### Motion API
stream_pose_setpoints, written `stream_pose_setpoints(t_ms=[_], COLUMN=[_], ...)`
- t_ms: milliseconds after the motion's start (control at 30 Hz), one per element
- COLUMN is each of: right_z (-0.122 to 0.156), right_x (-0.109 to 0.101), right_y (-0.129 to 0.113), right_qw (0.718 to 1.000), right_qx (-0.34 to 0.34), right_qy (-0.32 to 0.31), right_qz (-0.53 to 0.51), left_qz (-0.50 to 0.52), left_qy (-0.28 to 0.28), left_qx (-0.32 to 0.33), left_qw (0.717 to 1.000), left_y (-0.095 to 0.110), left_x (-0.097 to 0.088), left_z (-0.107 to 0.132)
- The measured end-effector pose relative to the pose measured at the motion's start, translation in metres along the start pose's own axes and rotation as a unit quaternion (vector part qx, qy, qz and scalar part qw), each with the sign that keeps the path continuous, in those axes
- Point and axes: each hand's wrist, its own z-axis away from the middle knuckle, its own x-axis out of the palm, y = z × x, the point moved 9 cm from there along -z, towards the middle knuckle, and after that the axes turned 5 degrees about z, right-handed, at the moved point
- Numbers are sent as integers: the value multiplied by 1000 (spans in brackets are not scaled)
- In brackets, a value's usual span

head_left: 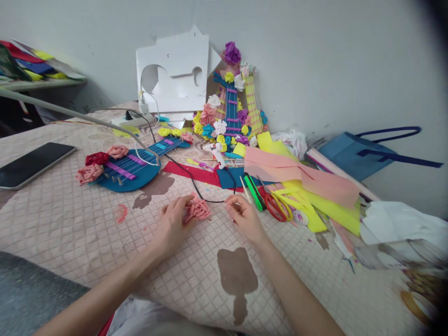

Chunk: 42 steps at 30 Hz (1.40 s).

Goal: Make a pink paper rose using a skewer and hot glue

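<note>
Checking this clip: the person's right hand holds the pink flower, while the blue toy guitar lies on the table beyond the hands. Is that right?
Not quite: the head view shows the left hand holding the pink flower, not the right hand. The blue toy guitar does lie on the table beyond the hands.

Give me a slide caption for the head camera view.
Left hand holding a pink flower, right hand nearby, with a flower-trimmed blue craft guitar and white glue gun beyond.
</note>
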Motion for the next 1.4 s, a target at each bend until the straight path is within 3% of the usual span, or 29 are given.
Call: stream_pose_setpoints(t_ms=[133, 233, 400, 500, 633, 700, 767, 800, 900, 967, 1033, 1133, 1200, 1300, 1400], right_z=[-1, -4, -5, -2, 14, 23, 23, 18, 1, -3, -4, -8, -12, -17, -20], right_x=[-10, -23, -55, -85, -136, -149, -141, -128, -63, -22, 5, 24, 31, 33, 26], right_y=[4, 0, -8, -16, -30, -34, -29, -24, -14, -16, -20, -22, -19, -14, -12], right_qw=[971, 950, 944, 936, 905, 890, 911, 933, 986, 979, 947, 896, 883, 902, 944], right_qx=[52, 36, -19, -56, -122, -146, -119, -91, -48, -80, -123, -151, -150, -140, -124], right_qy=[11, 48, 145, 223, 352, 400, 383, 343, 139, 21, -40, -69, -78, -65, -32], right_qz=[-232, -306, -296, -267, -206, -161, -98, -58, 84, 187, 293, 412, 437, 403, 304], left_qz=[-8, -13, -12, -11, -4, -3, -3, -4, -3, -3, -4, -6, -7, -10, -11], left_qy=[-8, -10, -17, -13, -18, -20, -19, -19, -17, -15, -11, -10, -11, -9, -9], left_qx=[-3, -6, -6, -9, -10, -10, -11, -12, -11, -10, -9, -10, -9, -10, -10], left_qw=[1000, 1000, 1000, 1000, 1000, 1000, 1000, 1000, 1000, 1000, 1000, 1000, 1000, 1000, 1000], left_y=[1, 1, 0, -1, 0, 0, 0, 1, 1, 1, 0, 0, 0, 0, -1], left_x=[0, -1, 1, 1, 1, 1, 0, 0, 0, 0, 0, 1, 1, 1, 1], left_z=[0, 0, 0, 0, 0, 0, 0, 1, 0, 0, 0, 0, 0, 0, 0])
